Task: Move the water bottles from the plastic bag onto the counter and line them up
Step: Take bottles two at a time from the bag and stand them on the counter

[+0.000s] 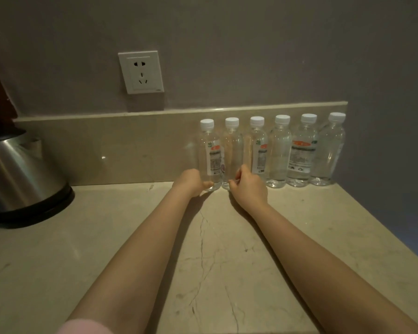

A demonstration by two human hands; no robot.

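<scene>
Apparently held low to straighten the line: curled left grip (pixel 192 183) round the leftmost water bottle (pixel 211 150), pinched the second bottle (pixel 232 150) with right grip (pixel 249 187), far along the desk (pixel 130 237).

6 clear, glossy plastic bottles (pixel 280 153) with smooth white caps (pixel 207 124); polished, veined stone tabletop (pixel 130 237); at 9 o'clock, a brushed-metal kettle (pixel 17 174); glossy white plastic socket (pixel 141 72) on a matt wall (pixel 251 56).
</scene>
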